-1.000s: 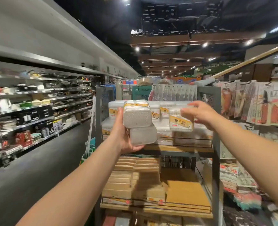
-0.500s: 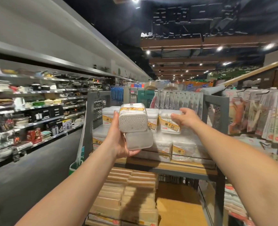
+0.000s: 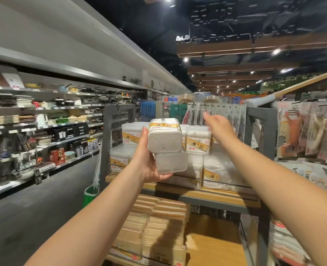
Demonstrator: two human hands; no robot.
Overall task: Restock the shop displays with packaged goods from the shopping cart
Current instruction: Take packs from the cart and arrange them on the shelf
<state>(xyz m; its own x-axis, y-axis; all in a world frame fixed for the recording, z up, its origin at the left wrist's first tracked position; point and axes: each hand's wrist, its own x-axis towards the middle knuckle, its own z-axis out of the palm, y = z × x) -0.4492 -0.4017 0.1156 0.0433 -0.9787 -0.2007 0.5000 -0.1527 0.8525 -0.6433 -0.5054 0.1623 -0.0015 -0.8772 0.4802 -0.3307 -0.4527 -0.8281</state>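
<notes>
Letting go of that last box, finally. Half a second back my right hand (image 3: 219,124) was wrapped round a pack on the top row; now it's off it, fingers loose and spread, palm down, hovering just above the top row of the clear plastic cotton-swab boxes with yellow labels (image 3: 198,141). So that pack's in place, sitting just right of the ones I'm holding up in front. One down, at least two left in hand I reckon.

Everything below is relative to the grey metal display rack with the wooden shelf boards (image 3: 212,195):

- Stock on its upper board is stacked two rows high, with bigger clear bags of swabs (image 3: 219,169) underneath on the right. The shelf looks pretty full already, so fitting in the rest could be tight.
- Lower board holds flat tan packs (image 3: 158,223) in stacks, with a bare wooden patch on the right.
- Behind the top row hang slim clear blister packs (image 3: 222,114).

My left hand (image 3: 149,162) is raised in front of the upper shelf, arm stretched forward, palm up-ish, thumb pressed on the side of the two stacked translucent swab boxes (image 3: 165,140), fingers clamped underneath the lower one. Top box shows its dotted end towards me. The cart's nowhere in view.
</notes>
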